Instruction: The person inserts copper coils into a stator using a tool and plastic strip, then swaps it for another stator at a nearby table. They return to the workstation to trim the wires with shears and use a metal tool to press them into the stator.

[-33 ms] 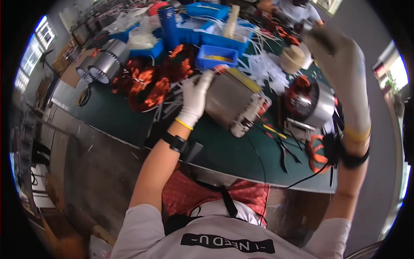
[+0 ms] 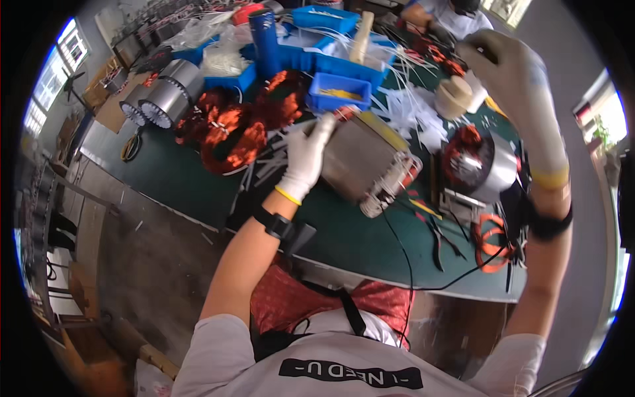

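Observation:
A grey metal motor stator (image 2: pixel 360 155) lies on its side on the green table, white lacing showing at its near right end and a yellow strip along its far side. My left hand (image 2: pixel 307 152), in a white glove, grips its far left end with thumb and fingers. High at the right, well off the table, I hold up my gloved right hand (image 2: pixel 506 69). Its fingers are curled together; whether something thin is pinched in them I cannot make out. Below that hand, a second stator (image 2: pixel 495 165) with copper windings sits on a metal stand.
Copper coil bundles (image 2: pixel 231 142) lie left of the stator, with bare stator cores (image 2: pixel 173 92) beyond. Blue bins (image 2: pixel 340 99) and a blue cylinder (image 2: pixel 264 46) stand behind. Pliers (image 2: pixel 436 248) and orange-handled scissors (image 2: pixel 491 248) lie near the front edge. Another person (image 2: pixel 456 20) works across the table.
The view has shifted slightly, so the table things sit a little lower and to the right. My right hand remains raised with curled fingers, and my left hand stays on the stator.

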The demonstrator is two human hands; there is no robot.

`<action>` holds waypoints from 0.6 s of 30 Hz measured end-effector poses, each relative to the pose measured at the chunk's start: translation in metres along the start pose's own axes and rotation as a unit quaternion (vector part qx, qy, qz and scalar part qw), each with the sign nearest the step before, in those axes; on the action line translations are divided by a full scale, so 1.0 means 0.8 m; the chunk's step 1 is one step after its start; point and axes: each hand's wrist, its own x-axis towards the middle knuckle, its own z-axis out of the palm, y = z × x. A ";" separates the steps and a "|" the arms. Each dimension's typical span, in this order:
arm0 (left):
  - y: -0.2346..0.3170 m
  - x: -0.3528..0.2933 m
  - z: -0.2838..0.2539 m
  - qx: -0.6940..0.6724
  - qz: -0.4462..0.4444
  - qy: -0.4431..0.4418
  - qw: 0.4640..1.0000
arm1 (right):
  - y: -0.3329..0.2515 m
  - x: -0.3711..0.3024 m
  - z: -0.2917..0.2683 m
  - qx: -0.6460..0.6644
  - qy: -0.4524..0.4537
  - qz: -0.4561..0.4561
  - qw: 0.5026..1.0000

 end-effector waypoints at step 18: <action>0.017 0.005 -0.022 -0.071 -0.094 -0.077 0.990 | 0.007 0.265 0.483 0.016 -0.309 -0.080 0.948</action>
